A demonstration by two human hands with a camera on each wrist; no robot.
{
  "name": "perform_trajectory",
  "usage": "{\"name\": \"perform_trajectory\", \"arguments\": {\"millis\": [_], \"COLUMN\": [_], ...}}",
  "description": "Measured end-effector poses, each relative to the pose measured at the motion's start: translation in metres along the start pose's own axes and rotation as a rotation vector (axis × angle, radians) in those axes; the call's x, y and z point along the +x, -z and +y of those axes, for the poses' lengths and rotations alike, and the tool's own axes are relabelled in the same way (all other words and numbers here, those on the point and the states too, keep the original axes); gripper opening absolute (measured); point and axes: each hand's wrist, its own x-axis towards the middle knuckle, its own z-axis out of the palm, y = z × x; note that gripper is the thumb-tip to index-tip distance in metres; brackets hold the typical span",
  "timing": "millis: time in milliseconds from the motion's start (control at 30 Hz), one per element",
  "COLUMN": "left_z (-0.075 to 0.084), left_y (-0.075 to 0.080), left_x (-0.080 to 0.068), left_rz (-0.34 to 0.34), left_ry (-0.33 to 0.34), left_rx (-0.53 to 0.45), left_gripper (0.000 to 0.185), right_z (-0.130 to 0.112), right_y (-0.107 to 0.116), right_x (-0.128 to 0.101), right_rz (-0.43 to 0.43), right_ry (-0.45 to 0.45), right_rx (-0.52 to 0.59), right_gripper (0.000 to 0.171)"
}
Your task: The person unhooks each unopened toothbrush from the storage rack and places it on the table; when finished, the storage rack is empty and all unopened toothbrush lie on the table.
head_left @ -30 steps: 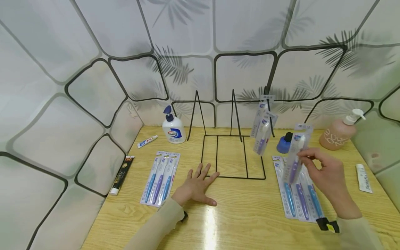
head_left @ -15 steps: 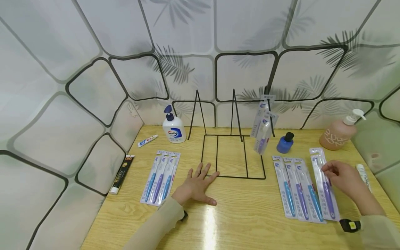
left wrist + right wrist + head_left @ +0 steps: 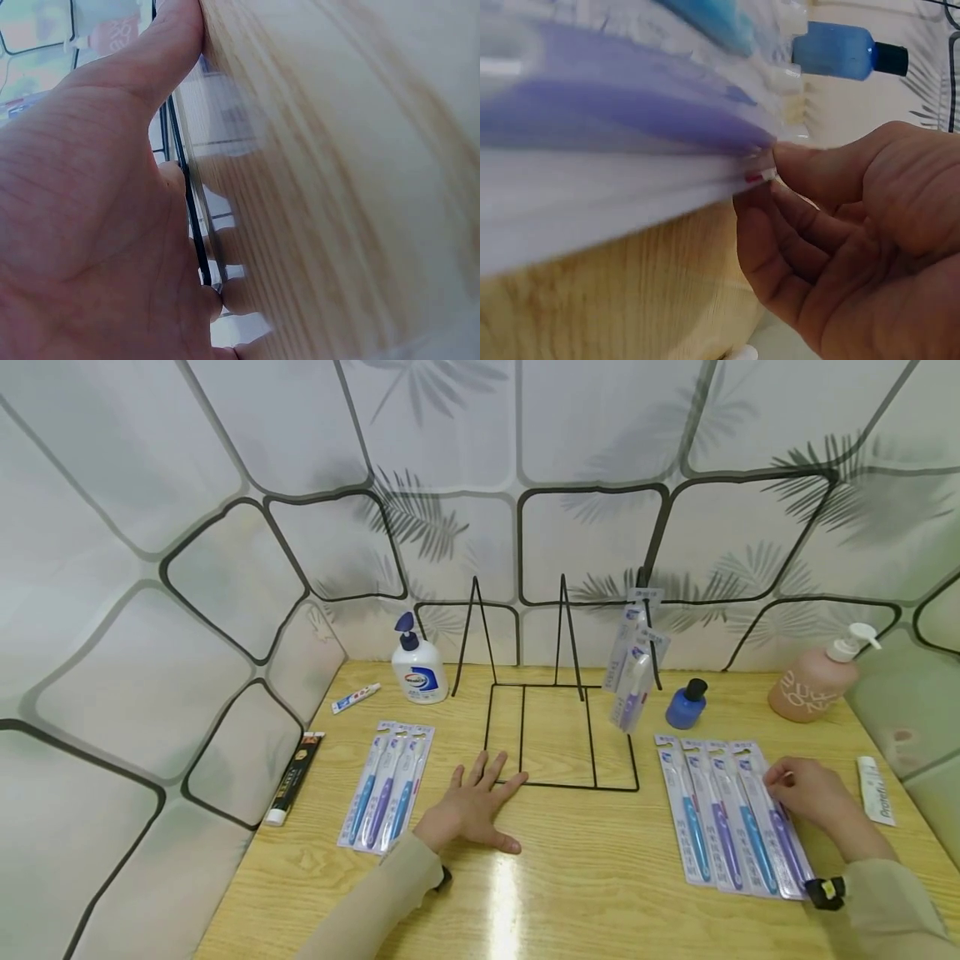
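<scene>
- Two toothbrush packs [image 3: 632,670] hang on the right post of the black wire rack [image 3: 558,727]. The other two posts hold nothing.
- Four packs lie side by side on the desk [image 3: 570,877] at the right. The purple toothbrush pack [image 3: 776,818] is the last one in that row, on the far right.
- Three more packs [image 3: 384,785] lie in a row on the left of the desk, just beside the left hand [image 3: 471,807].
- So I think only a small part of the hanging is done. Seven packs lie flat and two hang up.
- The right hand [image 3: 813,795] rests low on the desk, right at the purple toothbrush pack. Its fingers [image 3: 780,202] are curled and the tips pinch the pack's edge; the right wrist view shows this up close.
- The left hand lies flat on the desk, palm down, with its fingers spread out straight. The fingertips sit at the front bar of the rack. It holds nothing.
- Both arms wear pale long sleeves, and the right forearm lies over the near corner of the desk.
- Behind the rack stand a white soap bottle [image 3: 418,667], a small blue bottle [image 3: 686,704] and a brown pump bottle [image 3: 816,683].
</scene>
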Motion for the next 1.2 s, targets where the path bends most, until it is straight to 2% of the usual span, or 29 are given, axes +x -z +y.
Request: {"name": "perform_trajectory", "arguments": {"millis": [133,433,567,667,767,833,900,967,1100,1200], "left_z": [0.0,0.001,0.001,0.0,0.001,0.001,0.002,0.002,0.001,0.001], "left_y": [0.0,-0.001,-0.002,-0.002,-0.003,-0.003,-0.002,-0.001,0.0,0.0], "left_x": [-0.001,0.0,0.0,0.001,0.002,0.002,0.001,0.0,-0.001,0.0], "left_rz": [0.006,0.003,0.002,-0.001,0.002,0.003,0.006,0.008,0.012,0.007], "left_ry": [0.0,0.0,0.0,0.004,0.001,-0.002,-0.003,-0.001,0.0,0.0], "left_rx": [0.0,-0.002,0.003,0.005,0.007,0.004,0.005,0.003,0.005,0.001], "left_gripper": [0.114,0.114,0.114,0.114,0.114,0.114,0.114,0.114,0.114,0.114], "right_z": [-0.002,-0.012,-0.03,-0.059,-0.094,-0.116,-0.137,-0.156,-0.182,-0.191], "right_y": [0.001,-0.001,-0.007,-0.015,-0.022,-0.026,-0.027,-0.027,-0.026,-0.028], "right_x": [-0.002,-0.009,-0.009,-0.006,-0.002,0.0,0.002,0.003,0.008,0.014], "right_rz": [0.002,0.08,0.21,0.411,0.598,0.666,0.681,0.668,0.645,0.649], "right_ry": [-0.035,-0.088,-0.067,0.068,0.32,0.484,0.595,0.648,0.672,0.665], "right_rx": [-0.012,-0.084,-0.104,-0.036,0.07,0.134,0.193,0.245,0.311,0.328], "right_gripper": [0.017,0.015,0.018,0.018,0.018,0.024,0.029,0.031,0.031,0.034]}}
